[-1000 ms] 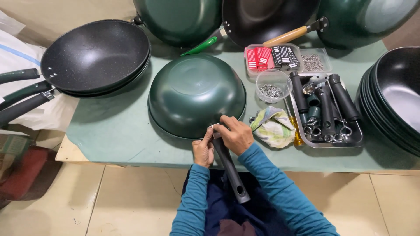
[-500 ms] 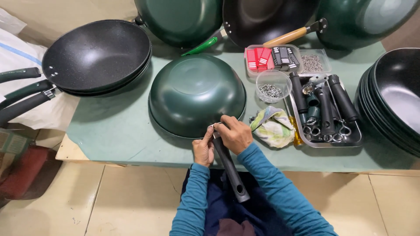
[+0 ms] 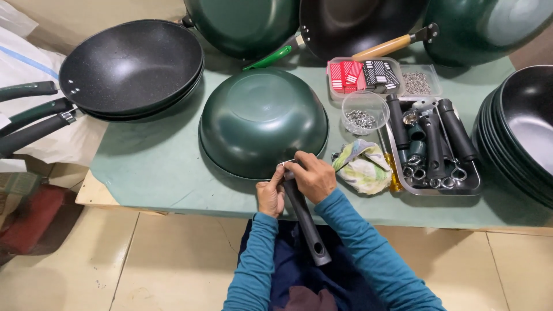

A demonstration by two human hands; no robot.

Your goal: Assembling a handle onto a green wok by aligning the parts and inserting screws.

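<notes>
A dark green wok [image 3: 262, 121] lies upside down on the green-covered table [image 3: 155, 173], in front of me. A black handle [image 3: 305, 222] sticks out from its near rim toward my lap. My right hand [image 3: 314, 175] grips the handle's top end where it meets the rim. My left hand [image 3: 271, 196] rests against the handle's left side at the same joint, fingers pinched there; what they pinch is hidden.
Stacked black woks [image 3: 132, 66] with handles sit far left, more pans along the back, a stack of black bowls-like woks [image 3: 524, 135] at right. A metal tray [image 3: 435, 184] of black handles, a clear cup of small rings [image 3: 363, 112], a crumpled cloth [image 3: 363, 167], plastic boxes [image 3: 360, 75].
</notes>
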